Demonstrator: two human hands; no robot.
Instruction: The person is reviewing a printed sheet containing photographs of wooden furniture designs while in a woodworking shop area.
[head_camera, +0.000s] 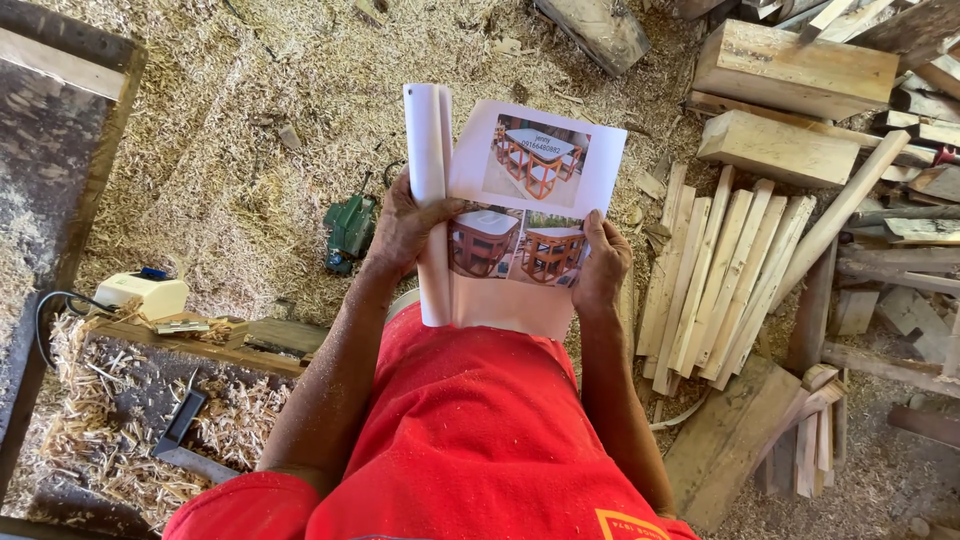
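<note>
I hold a sheaf of white paper sheets (520, 200) in front of my red shirt. The top sheet shows three colour photos of wooden tables with chairs. Its left pages are rolled back into a tube. My left hand (405, 225) grips that rolled left edge. My right hand (600, 265) pinches the lower right corner, thumb on the printed side.
Sawdust and shavings cover the floor. A green power tool (350, 230) lies left of the paper. A row of pale wooden slats (720, 270) and thick timber blocks (790, 70) lie to the right. A workbench (180, 400) with a white box (145, 293) stands at lower left.
</note>
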